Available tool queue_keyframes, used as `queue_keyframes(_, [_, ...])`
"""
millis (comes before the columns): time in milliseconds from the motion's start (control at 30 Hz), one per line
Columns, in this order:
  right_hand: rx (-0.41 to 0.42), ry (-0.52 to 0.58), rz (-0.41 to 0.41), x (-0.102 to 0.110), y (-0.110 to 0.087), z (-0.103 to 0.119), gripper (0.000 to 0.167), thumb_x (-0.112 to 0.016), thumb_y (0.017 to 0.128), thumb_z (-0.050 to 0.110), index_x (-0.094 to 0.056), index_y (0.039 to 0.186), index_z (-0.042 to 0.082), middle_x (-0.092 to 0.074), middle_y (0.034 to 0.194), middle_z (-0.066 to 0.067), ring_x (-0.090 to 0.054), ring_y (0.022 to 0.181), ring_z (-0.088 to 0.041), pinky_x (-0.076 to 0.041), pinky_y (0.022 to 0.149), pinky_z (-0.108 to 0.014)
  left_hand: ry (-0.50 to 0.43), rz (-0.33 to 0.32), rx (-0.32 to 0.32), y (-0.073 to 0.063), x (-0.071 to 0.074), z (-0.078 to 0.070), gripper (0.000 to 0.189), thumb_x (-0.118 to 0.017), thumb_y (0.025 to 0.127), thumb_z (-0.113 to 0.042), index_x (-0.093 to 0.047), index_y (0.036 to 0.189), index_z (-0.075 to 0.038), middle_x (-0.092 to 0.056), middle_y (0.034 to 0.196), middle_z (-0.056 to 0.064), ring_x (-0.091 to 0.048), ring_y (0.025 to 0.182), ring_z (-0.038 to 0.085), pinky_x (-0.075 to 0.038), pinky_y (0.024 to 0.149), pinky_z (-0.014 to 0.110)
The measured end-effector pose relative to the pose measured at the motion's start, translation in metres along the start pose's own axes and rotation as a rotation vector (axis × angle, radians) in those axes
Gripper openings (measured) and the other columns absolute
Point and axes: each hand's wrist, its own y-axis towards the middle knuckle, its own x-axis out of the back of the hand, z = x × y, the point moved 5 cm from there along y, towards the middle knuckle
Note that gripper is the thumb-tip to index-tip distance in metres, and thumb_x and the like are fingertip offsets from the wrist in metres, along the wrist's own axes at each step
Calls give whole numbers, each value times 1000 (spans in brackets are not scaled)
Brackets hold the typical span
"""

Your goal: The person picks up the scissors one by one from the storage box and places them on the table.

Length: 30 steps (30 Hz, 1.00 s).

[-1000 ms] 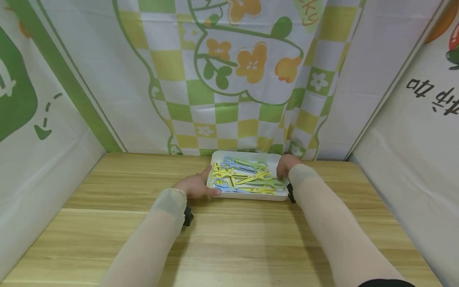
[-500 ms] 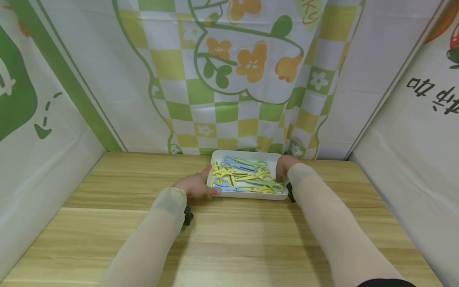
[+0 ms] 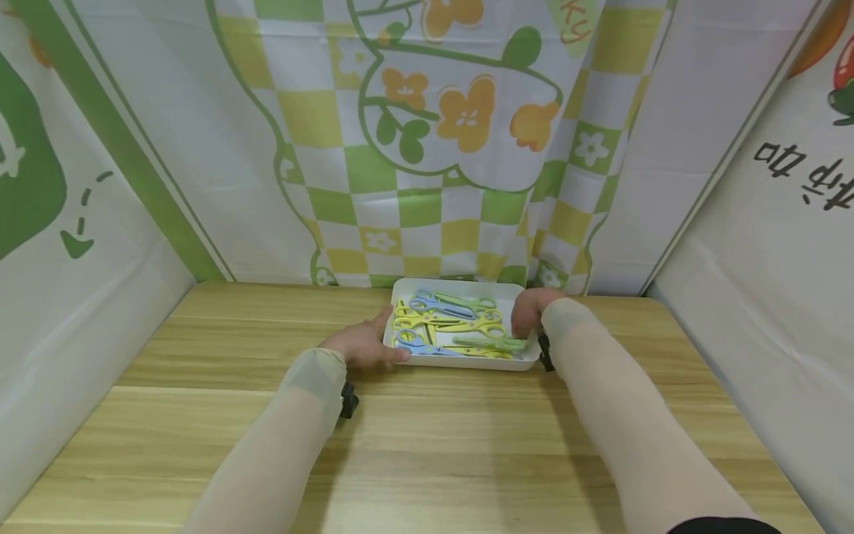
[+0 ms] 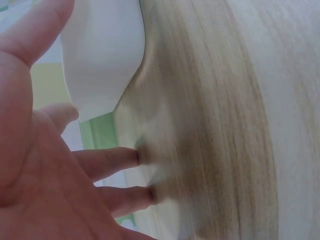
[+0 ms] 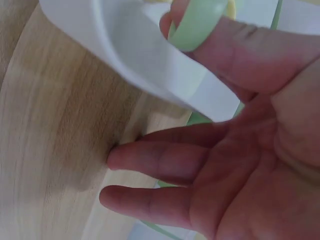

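A shallow white tray (image 3: 460, 363) stands at the back of the table, holding several plastic scissors in yellow, blue and green. My left hand (image 3: 363, 345) lies at its left front corner, fingers spread; in the left wrist view, thumb and index finger touch the tray (image 4: 102, 55) while other fingertips reach the wood. My right hand (image 3: 531, 310) reaches in over the right end. Its thumb and index finger pinch the handle loop of green scissors (image 5: 200, 25), whose length (image 3: 490, 343) points left inside the tray. Its other fingers extend outside the wall.
Yellow scissors (image 3: 475, 325) and blue scissors (image 3: 443, 305) overlap in the tray near the held pair. A checked, flowered cloth (image 3: 420, 208) hangs right behind it. The wooden table (image 3: 440, 452) runs toward me, with printed white panels at both sides.
The green scissors at the front right have turned edge-on and shifted slightly with my right hand. The left hand and the tray hold nearly the same place.
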Motion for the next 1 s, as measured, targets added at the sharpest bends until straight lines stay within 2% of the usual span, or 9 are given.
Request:
queue_keyframes(133, [16, 82, -29, 0, -6, -6, 20, -64, 94, 22, -76, 109, 18, -66, 105, 1, -54, 88, -16, -46, 79, -32, 3, 0, 4, -2, 1, -2, 115, -70, 85, -61, 1, 161, -13, -29, 157, 23, -22, 144, 43, -21, 114, 56])
queue_keyframes(200, [-1, 173, -36, -2, -9, -11, 17, -64, 94, 21, -76, 107, 18, -67, 97, 0, -55, 79, -15, -47, 74, -32, 3, 4, 7, -2, 1, -3, 116, -70, 84, -63, 1, 161, -14, -28, 158, 22, -22, 144, 42, -21, 114, 56])
queue_keyframes(367, [47, 317, -23, -7, -12, -20, 16, -59, 98, 18, -72, 107, 16, -59, 83, -1, -48, 63, -12, -46, 62, -29, 5, 14, 28, 6, -2, 4, 118, -71, 81, -66, 1, 161, -19, -25, 160, 18, -20, 146, 39, -20, 115, 53])
queue_keyframes(467, [80, 401, -14, -11, -15, -25, 18, -57, 98, 16, -68, 110, 11, -55, 87, -5, -52, 71, -17, -52, 62, -32, 4, 9, 23, 5, -1, 4, 114, -70, 85, -61, 2, 161, -17, -26, 159, 19, -22, 145, 39, -21, 115, 53])
queue_keyframes(567, [98, 584, -7, -17, -20, -28, 18, -54, 98, 12, -63, 112, 6, -50, 104, -13, -54, 94, -30, -58, 65, -44, -2, 0, -3, 0, 1, 0, 111, -70, 88, -56, 2, 161, -13, -28, 157, 23, -26, 143, 42, -23, 113, 55])
queue_keyframes(633, [100, 755, -9, -24, -23, -31, 18, -53, 97, 10, -61, 112, 3, -45, 117, -18, -48, 108, -37, -58, 68, -52, -4, -1, -13, -2, 2, -1, 112, -69, 87, -58, 1, 161, -11, -28, 157, 25, -27, 142, 43, -24, 113, 55])
queue_keyframes(733, [117, 925, -52, -34, -29, -38, 19, -54, 96, 8, -58, 114, 0, -44, 124, -20, -45, 112, -37, -56, 70, -56, 1, 4, 3, 1, 2, 2, 114, -69, 86, -61, 3, 161, -13, -28, 158, 22, -27, 143, 40, -24, 113, 53])
queue_keyframes(867, [141, 1007, -118, -43, -36, -44, 14, -56, 97, 7, -59, 109, 0, -50, 113, -14, -48, 101, -30, -55, 74, -52, 1, 11, 7, 2, 0, 2, 115, -69, 84, -64, 2, 161, -14, -27, 158, 20, -24, 144, 39, -21, 115, 52])
queue_keyframes(1000, [168, 1050, -131, -47, -38, -43, 8, -54, 99, 6, -57, 104, 0, -49, 100, -10, -47, 95, -30, -54, 74, -51, -9, 14, -12, -2, 1, -1, 115, -68, 85, -63, 1, 161, -11, -26, 158, 23, -24, 144, 42, -21, 114, 55])
